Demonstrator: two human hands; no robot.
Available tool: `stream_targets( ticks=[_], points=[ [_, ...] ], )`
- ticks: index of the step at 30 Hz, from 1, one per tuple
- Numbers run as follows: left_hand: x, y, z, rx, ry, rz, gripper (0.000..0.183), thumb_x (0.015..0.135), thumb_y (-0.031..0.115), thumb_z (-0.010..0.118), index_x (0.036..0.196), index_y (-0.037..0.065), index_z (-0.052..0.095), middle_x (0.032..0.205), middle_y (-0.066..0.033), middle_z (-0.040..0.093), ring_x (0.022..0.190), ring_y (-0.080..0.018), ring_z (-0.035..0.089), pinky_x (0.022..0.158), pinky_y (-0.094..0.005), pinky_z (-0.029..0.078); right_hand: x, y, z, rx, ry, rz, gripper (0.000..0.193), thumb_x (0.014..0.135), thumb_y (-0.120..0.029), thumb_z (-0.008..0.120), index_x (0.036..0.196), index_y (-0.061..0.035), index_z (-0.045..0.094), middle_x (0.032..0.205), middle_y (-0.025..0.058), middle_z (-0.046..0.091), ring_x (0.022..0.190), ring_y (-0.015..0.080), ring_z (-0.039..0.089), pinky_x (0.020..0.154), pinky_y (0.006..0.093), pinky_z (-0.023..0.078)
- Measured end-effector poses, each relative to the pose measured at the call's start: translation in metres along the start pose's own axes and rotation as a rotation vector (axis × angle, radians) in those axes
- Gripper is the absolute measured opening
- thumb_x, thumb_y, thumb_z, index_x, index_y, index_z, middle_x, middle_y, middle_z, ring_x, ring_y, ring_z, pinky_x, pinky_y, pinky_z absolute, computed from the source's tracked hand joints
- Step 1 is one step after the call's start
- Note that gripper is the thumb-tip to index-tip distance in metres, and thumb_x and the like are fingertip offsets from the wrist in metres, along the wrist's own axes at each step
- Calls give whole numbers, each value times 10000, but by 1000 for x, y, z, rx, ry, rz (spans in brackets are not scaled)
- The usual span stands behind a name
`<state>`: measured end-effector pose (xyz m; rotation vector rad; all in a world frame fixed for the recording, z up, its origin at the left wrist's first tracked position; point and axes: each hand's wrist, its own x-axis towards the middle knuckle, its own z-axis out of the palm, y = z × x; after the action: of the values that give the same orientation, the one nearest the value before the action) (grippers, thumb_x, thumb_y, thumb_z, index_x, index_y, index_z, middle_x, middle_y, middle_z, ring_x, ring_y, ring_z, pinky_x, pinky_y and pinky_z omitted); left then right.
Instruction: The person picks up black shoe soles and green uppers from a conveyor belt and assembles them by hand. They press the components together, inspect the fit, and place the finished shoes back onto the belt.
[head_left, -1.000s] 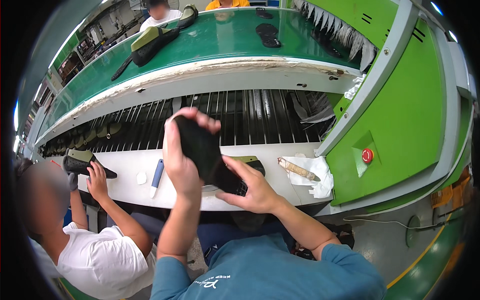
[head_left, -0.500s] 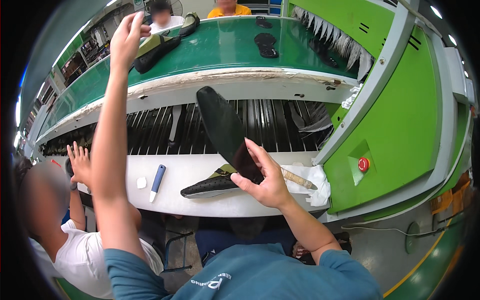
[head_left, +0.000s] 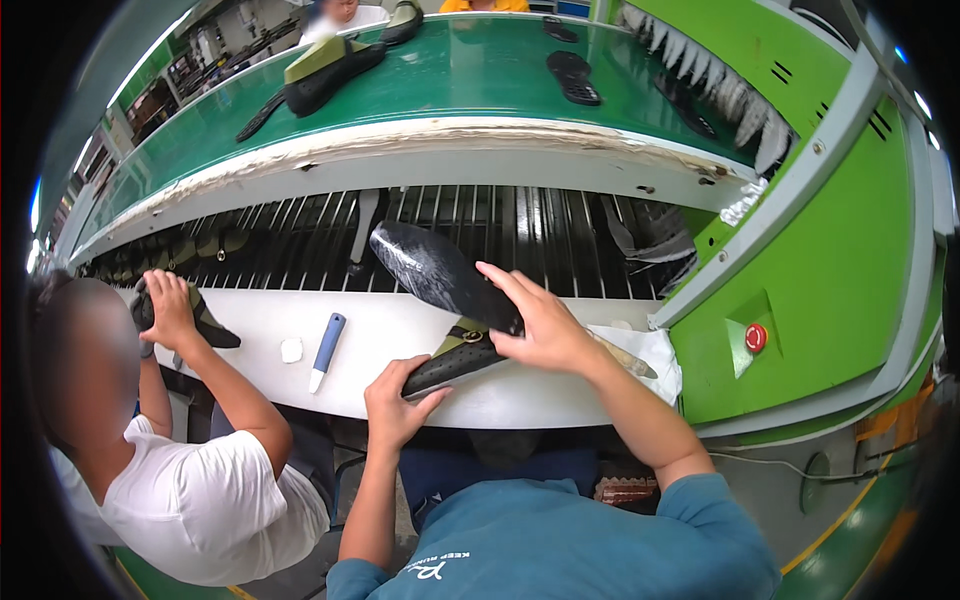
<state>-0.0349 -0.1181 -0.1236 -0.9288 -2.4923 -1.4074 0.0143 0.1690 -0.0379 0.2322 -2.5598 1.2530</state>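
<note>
A black sole (head_left: 440, 275) is pinched in the right hand (head_left: 540, 325), tilted above the white bench (head_left: 240, 345). A shoe (head_left: 455, 362) at the bench's near edge is grasped by the left hand (head_left: 395, 400). A blue-handled tool (head_left: 326, 351) lies left of it.
</note>
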Motion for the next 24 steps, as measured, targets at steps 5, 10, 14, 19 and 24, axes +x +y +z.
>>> stream_targets(
  ticks=[5, 10, 14, 19, 24],
  points=[
    [-9, -24, 17, -90, 171, 19, 523, 763, 168, 1010, 1189, -26, 776, 1043, -155, 789, 957, -275, 779, 882, -374, 606, 87, 45, 12, -376, -98, -145, 748, 829, -213, 773, 1543, -79, 594, 1228, 181, 646, 1119, 391, 678, 957, 496, 565],
    [-11, -24, 16, -101, 193, 15, 519, 753, 161, 1020, 1179, -9, 777, 1021, -154, 789, 903, -283, 794, 828, -360, 624, 118, -37, 10, 1, -147, -358, 721, 822, -131, 750, 1530, -86, 623, 1213, 159, 650, 1093, 350, 675, 979, 424, 555],
    [-9, -28, 18, -141, 186, 34, 522, 753, 145, 1012, 1184, -20, 770, 1028, -155, 786, 913, -275, 785, 838, -358, 613, 144, -91, -10, 88, 281, -688, 686, 858, -90, 755, 1531, -68, 623, 1210, 164, 647, 1051, 306, 664, 958, 390, 547],
    [-12, -27, 9, -100, 211, 69, 515, 757, 156, 1007, 1179, -21, 772, 1026, -166, 789, 911, -291, 791, 834, -359, 619, 270, -149, -113, -31, 321, -940, 1114, 905, -457, 869, 1728, -144, 187, 1673, 269, 305, 1534, 431, 347, 1131, 721, 399],
    [-3, -27, 18, -101, 208, 119, 513, 762, 202, 1016, 1174, 10, 776, 1017, -165, 800, 880, -312, 808, 790, -372, 643, 385, -78, -119, -625, 611, -434, 701, 968, -356, 736, 1552, -69, 478, 1447, 242, 611, 1317, 402, 603, 1007, 585, 511]
  ],
)
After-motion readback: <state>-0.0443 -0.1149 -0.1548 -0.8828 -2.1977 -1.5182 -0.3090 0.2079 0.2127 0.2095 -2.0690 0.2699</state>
